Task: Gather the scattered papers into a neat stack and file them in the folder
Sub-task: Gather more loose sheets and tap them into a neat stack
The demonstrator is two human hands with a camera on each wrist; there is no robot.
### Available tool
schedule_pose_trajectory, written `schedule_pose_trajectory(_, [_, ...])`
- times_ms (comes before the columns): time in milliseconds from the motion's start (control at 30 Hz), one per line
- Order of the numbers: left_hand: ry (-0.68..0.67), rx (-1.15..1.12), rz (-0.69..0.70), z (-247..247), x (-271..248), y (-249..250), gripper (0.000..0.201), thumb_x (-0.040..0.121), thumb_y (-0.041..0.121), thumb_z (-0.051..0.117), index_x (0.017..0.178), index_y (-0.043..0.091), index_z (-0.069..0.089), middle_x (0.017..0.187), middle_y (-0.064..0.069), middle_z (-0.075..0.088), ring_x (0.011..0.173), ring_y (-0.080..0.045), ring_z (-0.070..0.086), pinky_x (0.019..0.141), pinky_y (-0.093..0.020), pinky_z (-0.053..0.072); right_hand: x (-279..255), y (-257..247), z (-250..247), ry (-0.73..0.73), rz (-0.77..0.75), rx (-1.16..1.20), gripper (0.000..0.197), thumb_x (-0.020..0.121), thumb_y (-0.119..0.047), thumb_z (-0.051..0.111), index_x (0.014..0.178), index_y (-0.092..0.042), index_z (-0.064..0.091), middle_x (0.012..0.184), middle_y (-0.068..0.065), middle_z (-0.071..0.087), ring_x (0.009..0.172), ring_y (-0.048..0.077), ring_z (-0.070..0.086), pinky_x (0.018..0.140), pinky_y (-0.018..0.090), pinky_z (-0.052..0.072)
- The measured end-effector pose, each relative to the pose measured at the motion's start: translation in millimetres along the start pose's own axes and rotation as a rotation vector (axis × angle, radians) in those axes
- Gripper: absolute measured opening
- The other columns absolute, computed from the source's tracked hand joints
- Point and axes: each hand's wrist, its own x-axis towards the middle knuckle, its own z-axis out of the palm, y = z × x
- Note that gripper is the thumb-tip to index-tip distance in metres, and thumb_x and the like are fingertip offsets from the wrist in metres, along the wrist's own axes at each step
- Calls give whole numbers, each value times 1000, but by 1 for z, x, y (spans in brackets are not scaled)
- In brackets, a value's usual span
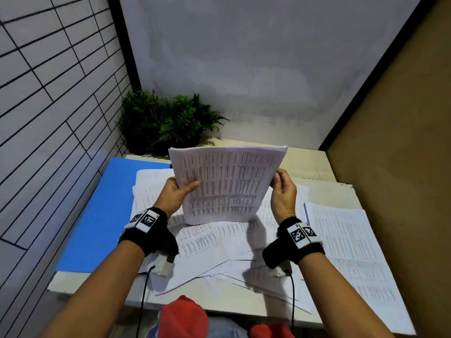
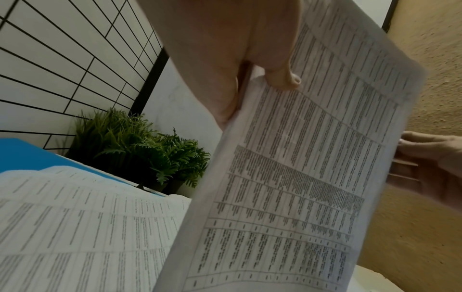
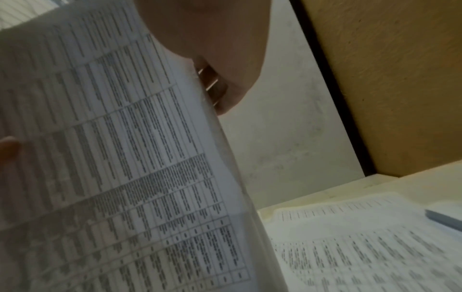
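Paper bundle: a thick white stack [image 1: 225,184] of printed tables stands nearly upright between the two hands, its lower edge resting on the loose sheets [image 1: 219,242] below, its top edge a little fanned.
Left hand: the left hand [image 1: 174,195] grips the stack's left edge, thumb across the printed face, fingers curled behind.
Right hand: the right hand [image 1: 283,191] holds the opposite edge, thumb toward the front and fingers behind; how tightly they pinch I cannot tell from the head view.
Folder: the blue folder [image 1: 102,211] lies flat out beyond the left hand, on the side away from the right hand, partly covered by sheets; its long axis runs away from the person.
Key relation: the folder lies sideways from the stack on the left hand's side, so that hand is the nearer one. Filing would likely mean tipping the bundle flat and carrying it that way.
Still scattered: more sheets lie under both wrists, and a separate pile [image 1: 351,252] lies outward of the right hand, so gathering looks unfinished.
Left wrist view only: the thumb tip [image 2: 287,81] pressed on the page, the potted ferns [image 2: 140,146] past the fingers, and the other hand's fingers at the far edge.
Right wrist view only: the stack's layered edge close against the fingers [image 3: 215,89], and a grey pen [image 3: 442,219] on the sheets outward of that hand.
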Motion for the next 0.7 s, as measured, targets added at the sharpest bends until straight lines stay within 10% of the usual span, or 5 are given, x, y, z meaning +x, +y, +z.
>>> schedule_pose_trajectory(133, [-10, -13, 14, 1, 0, 2, 15, 86, 11, 57, 99, 13, 63, 94, 6, 65, 92, -10, 61, 98, -41, 45, -10, -2, 5, 35, -76, 71, 53, 93, -41, 28, 123, -4, 51, 100, -1, 61, 83, -17, 54, 81, 11, 47])
schedule_pose_trajectory(233, [1, -15, 13, 3, -2, 5, 25, 87, 9, 55, 110, 2, 60, 93, 6, 65, 90, -9, 61, 95, -40, 46, -17, -2, 9, -11, -124, 40, 81, 81, -68, 30, 125, -2, 46, 95, -8, 59, 79, -13, 55, 70, 5, 46])
schedule_pose_trajectory(467, [21, -19, 29, -4, 1, 10, 20, 87, 7, 55, 105, 7, 62, 92, 7, 64, 91, -8, 60, 96, -39, 45, -4, 0, 11, 67, -110, -103, 19, 95, -3, 42, 89, 1, 60, 66, -15, 48, 56, -15, 49, 54, 6, 35])
schedule_pose_trajectory(600, [27, -29, 76, -11, 5, 15, 17, 87, 5, 54, 91, 19, 63, 78, 19, 70, 81, 0, 65, 85, -26, 49, -1, -8, 14, -4, -96, -5, 33, 98, -9, 32, 123, 3, 49, 102, -9, 57, 82, -26, 50, 82, 1, 40])
schedule_pose_trajectory(700, [14, -6, 49, -13, 5, 11, 16, 86, 5, 55, 97, 13, 63, 70, 23, 72, 73, 6, 68, 76, -20, 51, -5, -9, 19, -147, -7, 1, 48, 95, -20, 32, 140, -5, 31, 123, 3, 53, 103, -10, 53, 96, 20, 44])
